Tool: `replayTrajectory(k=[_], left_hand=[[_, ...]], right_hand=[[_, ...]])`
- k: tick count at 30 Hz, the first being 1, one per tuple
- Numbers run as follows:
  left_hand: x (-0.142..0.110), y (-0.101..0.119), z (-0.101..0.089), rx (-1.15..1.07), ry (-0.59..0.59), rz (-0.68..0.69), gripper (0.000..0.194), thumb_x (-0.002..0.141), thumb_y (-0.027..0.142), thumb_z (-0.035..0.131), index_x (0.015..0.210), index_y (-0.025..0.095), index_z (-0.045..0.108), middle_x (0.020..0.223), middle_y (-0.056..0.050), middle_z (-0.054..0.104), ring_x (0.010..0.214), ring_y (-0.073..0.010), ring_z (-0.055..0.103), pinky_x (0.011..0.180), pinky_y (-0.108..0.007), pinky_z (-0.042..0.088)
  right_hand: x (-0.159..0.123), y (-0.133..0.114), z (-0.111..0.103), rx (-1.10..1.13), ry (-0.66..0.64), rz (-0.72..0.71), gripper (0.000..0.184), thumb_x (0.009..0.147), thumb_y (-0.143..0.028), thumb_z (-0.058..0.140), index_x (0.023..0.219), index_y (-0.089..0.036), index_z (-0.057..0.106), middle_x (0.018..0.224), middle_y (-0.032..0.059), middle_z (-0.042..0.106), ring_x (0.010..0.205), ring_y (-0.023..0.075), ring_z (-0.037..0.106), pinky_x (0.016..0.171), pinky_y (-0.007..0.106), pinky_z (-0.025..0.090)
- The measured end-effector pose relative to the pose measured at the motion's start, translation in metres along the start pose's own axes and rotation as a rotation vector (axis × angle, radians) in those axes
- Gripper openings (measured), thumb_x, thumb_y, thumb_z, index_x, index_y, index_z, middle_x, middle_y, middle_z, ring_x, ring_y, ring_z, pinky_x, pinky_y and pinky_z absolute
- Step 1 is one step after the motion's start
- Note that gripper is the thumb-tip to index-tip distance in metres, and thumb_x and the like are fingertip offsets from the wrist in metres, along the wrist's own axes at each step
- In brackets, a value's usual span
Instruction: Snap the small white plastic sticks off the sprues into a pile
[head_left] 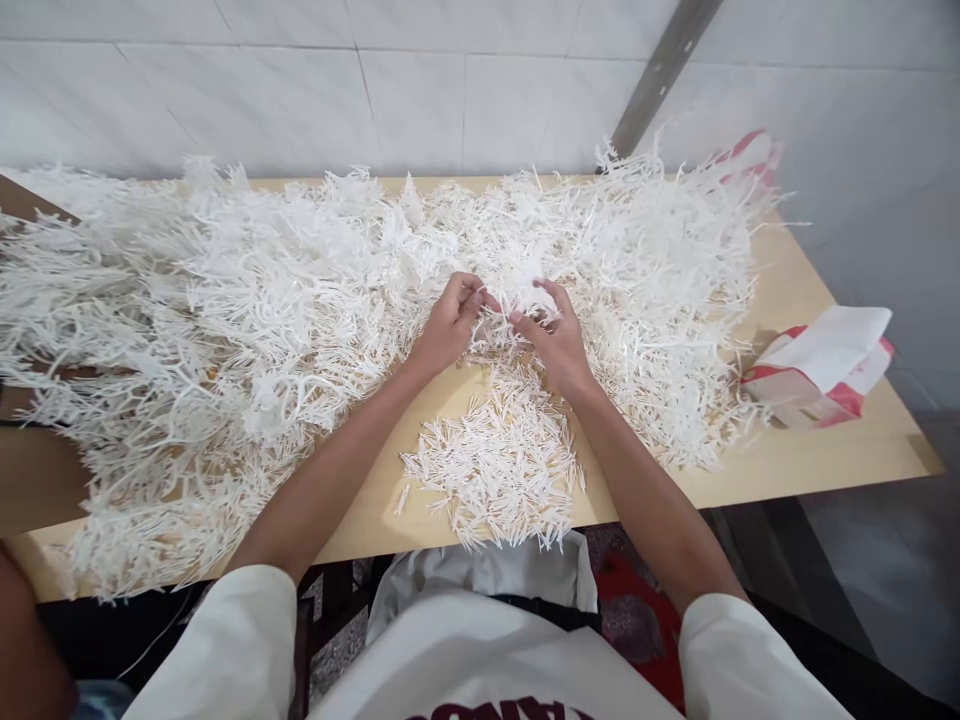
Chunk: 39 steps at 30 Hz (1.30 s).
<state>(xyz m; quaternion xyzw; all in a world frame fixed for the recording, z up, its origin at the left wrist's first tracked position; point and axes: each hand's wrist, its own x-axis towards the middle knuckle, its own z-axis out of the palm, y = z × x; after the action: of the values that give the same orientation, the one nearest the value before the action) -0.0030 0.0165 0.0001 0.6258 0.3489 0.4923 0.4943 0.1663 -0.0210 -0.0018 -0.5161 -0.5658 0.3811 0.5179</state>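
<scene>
My left hand point(454, 318) is closed in a pinch at the left side of a white branched plastic piece point(517, 298) with many thin prongs. On its right side, my right hand point(556, 335) has thumb and fingers curled around the same piece. Both hands are at the middle of the table, just above a large heap of similar white branched pieces point(300, 290). Below them, between my forearms, lies a pile of short loose white sticks point(499, 460). The exact contact of my fingertips is partly lost among the white prongs.
A red and white paper box point(821, 370) stands on the right part of the wooden table point(810, 465). Another pink and white packet point(754, 155) is behind the heap. A tiled wall point(412, 100) borders the back. Part of another person's arm point(30, 640) shows at lower left.
</scene>
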Motion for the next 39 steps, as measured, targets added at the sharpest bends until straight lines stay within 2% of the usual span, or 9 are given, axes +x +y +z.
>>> replayTrajectory(k=[5,7,11,16,21,27,32,36,39], left_hand=[[0.011,-0.002,-0.001,-0.374,0.391,-0.207,0.019,0.083,0.030,0.060,0.082,0.023,0.042,0.074,0.002,0.063,0.071,-0.0112,0.061,0.069,-0.025,0.049],[0.014,0.002,-0.006,-0.485,0.446,-0.270,0.018,0.080,0.027,0.058,0.075,0.022,0.041,0.067,0.002,0.060,0.065,-0.0108,0.059,0.067,-0.026,0.050],[0.011,0.013,-0.010,-0.534,0.353,-0.351,0.023,0.081,0.040,0.053,0.072,0.022,0.043,0.054,0.004,0.049,0.049,-0.0094,0.051,0.053,-0.024,0.045],[0.004,0.023,-0.003,-0.364,0.164,-0.412,0.039,0.086,0.061,0.042,0.084,0.023,0.050,0.048,0.005,0.046,0.037,-0.0080,0.043,0.039,-0.022,0.029],[0.000,0.029,-0.003,-0.398,0.028,-0.388,0.053,0.085,0.072,0.032,0.089,0.022,0.050,0.052,0.004,0.052,0.030,-0.0049,0.035,0.034,-0.021,0.020],[0.000,0.026,-0.011,-0.554,-0.064,-0.429,0.056,0.083,0.072,0.030,0.092,0.022,0.052,0.055,0.004,0.053,0.028,-0.0042,0.033,0.032,-0.020,0.021],[0.002,0.021,-0.018,-0.734,-0.003,-0.383,0.048,0.087,0.065,0.033,0.088,0.021,0.051,0.055,0.004,0.051,0.028,-0.0041,0.032,0.032,-0.020,0.023],[0.001,0.024,-0.017,-0.858,0.001,-0.391,0.046,0.087,0.062,0.037,0.086,0.019,0.053,0.053,0.004,0.046,0.033,-0.0063,0.039,0.033,-0.021,0.028],[0.001,0.025,-0.014,-0.811,0.017,-0.410,0.031,0.086,0.047,0.049,0.077,0.018,0.052,0.064,0.001,0.053,0.042,-0.0058,0.046,0.037,-0.020,0.032]], right_hand=[[-0.003,-0.010,-0.001,-0.042,0.013,0.054,0.029,0.079,-0.049,0.064,0.098,-0.028,0.059,0.068,-0.0037,0.061,0.059,0.0118,0.055,0.055,0.027,0.046],[-0.003,-0.012,-0.002,-0.052,0.040,0.075,0.022,0.079,-0.043,0.064,0.092,-0.026,0.059,0.065,-0.0044,0.059,0.056,0.0107,0.053,0.054,0.026,0.045],[-0.002,-0.010,-0.004,-0.166,0.140,0.041,0.009,0.080,-0.030,0.059,0.087,-0.025,0.058,0.079,-0.0016,0.060,0.070,0.0133,0.059,0.066,0.031,0.050],[-0.002,-0.010,-0.003,-0.421,0.099,-0.212,0.035,0.072,-0.011,0.054,0.104,-0.026,0.061,0.116,0.0031,0.062,0.114,0.0217,0.055,0.099,0.046,0.044],[-0.007,-0.016,-0.004,-0.278,-0.013,-0.212,0.028,0.091,-0.023,0.037,0.109,-0.027,0.059,0.107,0.0022,0.068,0.098,0.0167,0.063,0.087,0.039,0.049],[-0.006,-0.012,-0.002,-0.689,0.112,-0.382,0.018,0.083,-0.038,0.061,0.095,-0.025,0.065,0.080,-0.0011,0.062,0.067,0.0127,0.056,0.082,0.036,0.047],[-0.004,-0.007,-0.005,-0.628,0.233,-0.398,0.020,0.088,-0.027,0.050,0.102,-0.025,0.064,0.094,0.0034,0.058,0.079,0.0141,0.059,0.075,0.032,0.051],[-0.004,-0.007,-0.008,-0.555,0.203,-0.429,0.027,0.095,-0.029,0.039,0.111,-0.029,0.061,0.112,0.0057,0.058,0.104,0.0179,0.059,0.087,0.037,0.053],[-0.007,-0.010,-0.007,-0.459,0.210,-0.426,0.033,0.098,-0.034,0.031,0.120,-0.031,0.056,0.121,0.0060,0.055,0.099,0.0169,0.062,0.086,0.038,0.054]])
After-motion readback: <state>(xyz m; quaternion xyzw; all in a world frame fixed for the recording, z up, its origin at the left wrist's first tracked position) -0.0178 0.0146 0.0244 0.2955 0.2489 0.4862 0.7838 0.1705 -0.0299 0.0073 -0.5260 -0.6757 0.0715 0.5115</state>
